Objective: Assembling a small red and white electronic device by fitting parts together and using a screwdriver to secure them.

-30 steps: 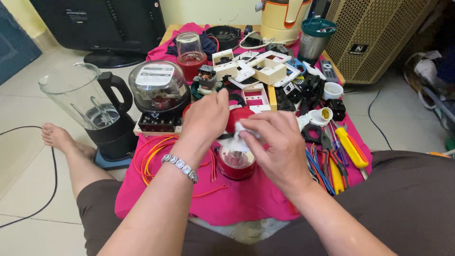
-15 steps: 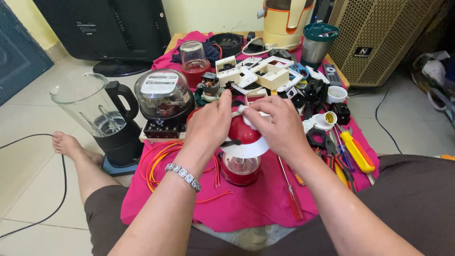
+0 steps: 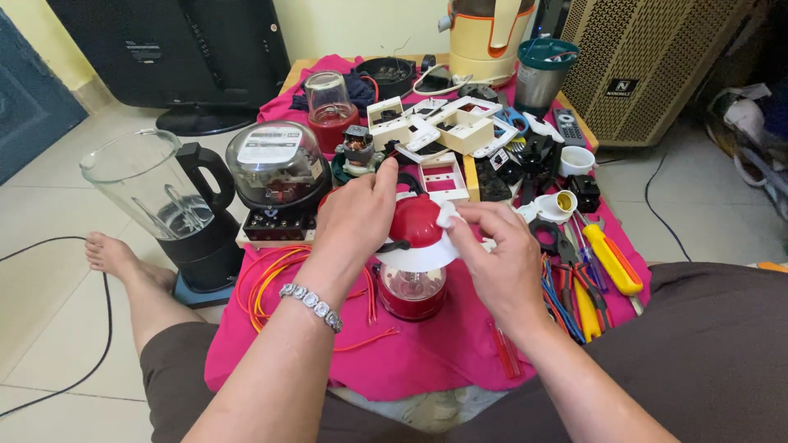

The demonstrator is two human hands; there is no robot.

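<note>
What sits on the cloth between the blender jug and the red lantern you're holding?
In the head view, a domed electricity meter and loose orange wires lie between the blender jug and the red lantern.

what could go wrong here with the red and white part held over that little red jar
1. The left hand and right hand hold the red and white part just above the small red-based jar; a slip might drop it onto the clear jar.
2. Loose orange wires lie beside the left forearm and could snag.
3. The blender jug sits at the cloth's edge; an elbow might knock it.
</note>
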